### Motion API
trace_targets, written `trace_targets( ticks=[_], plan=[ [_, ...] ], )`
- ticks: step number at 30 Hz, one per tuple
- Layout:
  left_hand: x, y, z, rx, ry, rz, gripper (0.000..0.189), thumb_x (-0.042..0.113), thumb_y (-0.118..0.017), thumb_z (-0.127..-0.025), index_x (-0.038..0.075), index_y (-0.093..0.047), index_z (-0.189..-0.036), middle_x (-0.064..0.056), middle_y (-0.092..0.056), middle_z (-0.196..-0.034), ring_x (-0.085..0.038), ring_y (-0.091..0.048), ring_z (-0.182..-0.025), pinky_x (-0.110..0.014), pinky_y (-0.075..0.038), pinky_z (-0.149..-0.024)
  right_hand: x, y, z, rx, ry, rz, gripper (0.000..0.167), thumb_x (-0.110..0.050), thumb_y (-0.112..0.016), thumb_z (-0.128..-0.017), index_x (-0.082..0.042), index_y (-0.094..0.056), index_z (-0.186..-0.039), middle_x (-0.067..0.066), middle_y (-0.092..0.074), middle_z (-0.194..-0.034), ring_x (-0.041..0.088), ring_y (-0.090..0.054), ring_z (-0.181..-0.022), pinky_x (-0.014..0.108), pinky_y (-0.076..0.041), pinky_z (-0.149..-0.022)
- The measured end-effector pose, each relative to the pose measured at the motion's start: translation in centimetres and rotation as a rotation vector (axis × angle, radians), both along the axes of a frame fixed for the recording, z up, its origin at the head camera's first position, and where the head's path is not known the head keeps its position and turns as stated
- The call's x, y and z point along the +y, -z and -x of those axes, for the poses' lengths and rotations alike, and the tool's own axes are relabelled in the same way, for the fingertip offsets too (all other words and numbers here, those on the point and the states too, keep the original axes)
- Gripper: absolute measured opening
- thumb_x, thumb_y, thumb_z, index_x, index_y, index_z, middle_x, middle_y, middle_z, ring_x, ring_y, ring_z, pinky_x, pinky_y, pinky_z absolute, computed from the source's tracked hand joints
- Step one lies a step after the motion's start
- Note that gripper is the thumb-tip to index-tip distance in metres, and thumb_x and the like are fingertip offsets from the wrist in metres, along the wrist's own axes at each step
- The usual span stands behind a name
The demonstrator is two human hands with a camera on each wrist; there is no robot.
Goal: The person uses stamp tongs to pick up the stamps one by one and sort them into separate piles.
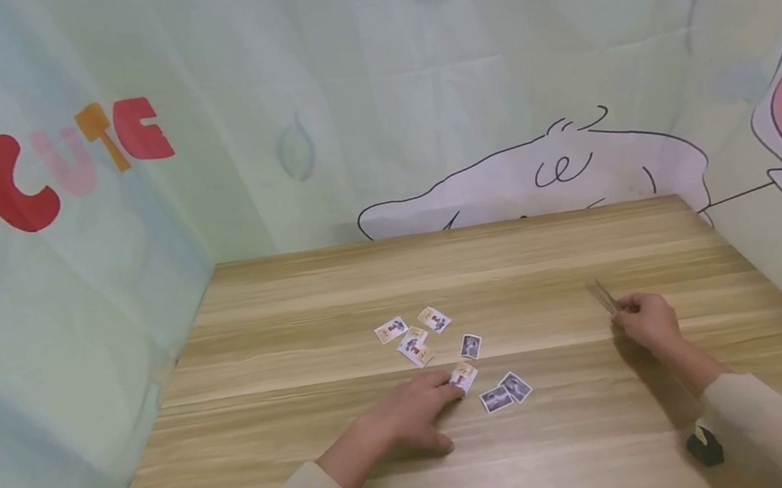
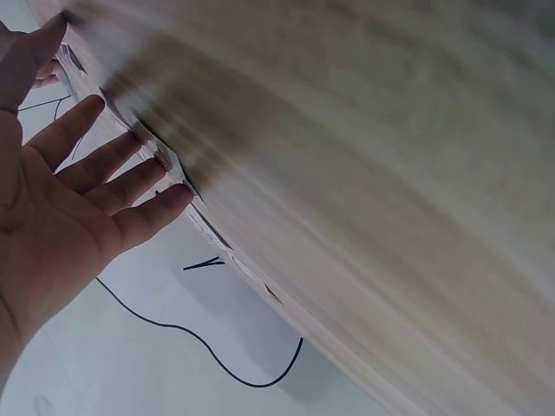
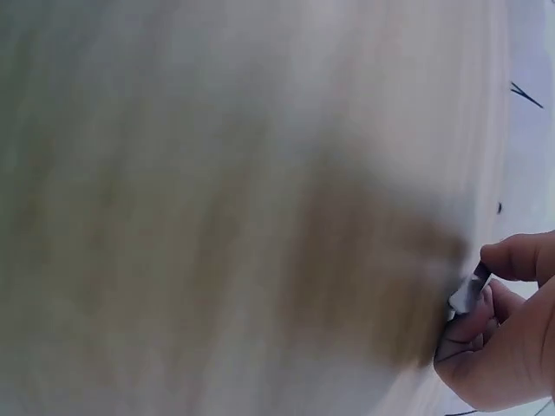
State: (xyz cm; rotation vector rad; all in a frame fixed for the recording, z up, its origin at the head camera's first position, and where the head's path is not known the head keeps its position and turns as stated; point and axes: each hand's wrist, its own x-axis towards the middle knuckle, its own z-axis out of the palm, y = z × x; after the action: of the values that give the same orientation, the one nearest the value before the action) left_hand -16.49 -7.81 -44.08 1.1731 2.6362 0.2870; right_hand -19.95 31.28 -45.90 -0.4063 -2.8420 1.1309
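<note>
My left hand [image 1: 416,411] lies low over the wooden table, fingers stretched out. Its fingertips touch a small colourful card [image 1: 463,377]; in the left wrist view the left hand [image 2: 78,195] has its fingers spread, with card edges at the tips. Off to the right, my right hand [image 1: 648,319] holds thin metal tweezers [image 1: 602,297] above the table, prongs pointing up and left. Thumb and fingers of the right hand [image 3: 512,325] pinch the tweezers [image 3: 471,288] in the right wrist view. No card shows between the prongs.
Several colourful cards [image 1: 392,329] lie beyond the left hand, some overlapping. A grey-patterned card [image 1: 470,346] lies by them, and two more grey-patterned cards [image 1: 496,399] overlap nearer. Printed cloth [image 1: 267,127] stands behind the table [image 1: 259,323]. A small dark object [image 1: 705,446] is beside the right sleeve.
</note>
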Motion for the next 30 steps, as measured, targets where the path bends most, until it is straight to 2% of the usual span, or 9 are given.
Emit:
trace_targets(
  ticks=[5,12,17,21,25,30],
  plan=[
    [0.1,-0.4,-0.1,-0.012,-0.003,-0.001,0.07,0.033,-0.075,-0.069,0.014,-0.053,-0.132,-0.009,-0.041,-0.14,-0.024,-0.037,-0.127,-0.035,-0.032,-0.103,0.2,-0.8,-0.2,0.005,0.014,0.018,0.037,-0.007,-0.055,-0.082,0.012,-0.055,-0.114,0.028,-0.057,-0.101,0.034,-0.052,-0.085,0.038,-0.046,-0.067],
    [0.1,-0.4,0.1,0.0,-0.004,-0.029,0.067,0.031,-0.076,-0.069,0.011,-0.055,-0.129,-0.009,-0.044,-0.136,-0.023,-0.041,-0.123,-0.033,-0.033,-0.102,0.5,-1.3,0.1,-0.019,-0.004,0.052,0.037,-0.009,-0.051,-0.087,0.012,-0.053,-0.117,0.032,-0.052,-0.11,0.041,-0.05,-0.096,0.046,-0.046,-0.076],
    [-0.1,-0.1,0.3,-0.001,0.012,-0.037,0.066,0.031,-0.076,-0.069,0.013,-0.055,-0.129,-0.009,-0.044,-0.135,-0.023,-0.042,-0.122,-0.033,-0.034,-0.101,0.5,-1.5,-0.2,-0.003,-0.035,0.049,0.035,-0.006,-0.051,-0.087,0.014,-0.053,-0.115,0.03,-0.055,-0.105,0.04,-0.051,-0.093,0.042,-0.046,-0.072],
    [-0.1,-0.1,0.1,0.002,0.03,-0.036,0.065,0.031,-0.076,-0.07,0.015,-0.055,-0.129,-0.009,-0.045,-0.133,-0.022,-0.043,-0.12,-0.034,-0.035,-0.101,0.3,-1.5,-0.7,0.057,-0.061,0.029,0.033,-0.004,-0.052,-0.085,0.015,-0.054,-0.112,0.026,-0.058,-0.096,0.036,-0.052,-0.087,0.036,-0.045,-0.066],
    [0.0,-0.1,-0.2,0.011,0.053,-0.018,0.063,0.032,-0.075,-0.071,0.014,-0.056,-0.129,-0.01,-0.043,-0.138,-0.025,-0.041,-0.124,-0.036,-0.034,-0.101,0.2,-1.7,-1.6,0.128,-0.089,-0.02,0.027,-0.004,-0.054,-0.087,0.015,-0.057,-0.106,0.024,-0.06,-0.09,0.036,-0.055,-0.084,0.036,-0.045,-0.065],
    [0.0,0.0,-0.3,0.031,0.07,-0.008,0.061,0.033,-0.074,-0.072,0.013,-0.057,-0.128,-0.011,-0.042,-0.139,-0.026,-0.04,-0.125,-0.037,-0.034,-0.101,-0.3,-2.2,-2.7,0.158,-0.11,-0.034,0.025,-0.006,-0.055,-0.089,0.013,-0.058,-0.106,0.023,-0.062,-0.092,0.038,-0.057,-0.086,0.038,-0.047,-0.066]
  ],
)
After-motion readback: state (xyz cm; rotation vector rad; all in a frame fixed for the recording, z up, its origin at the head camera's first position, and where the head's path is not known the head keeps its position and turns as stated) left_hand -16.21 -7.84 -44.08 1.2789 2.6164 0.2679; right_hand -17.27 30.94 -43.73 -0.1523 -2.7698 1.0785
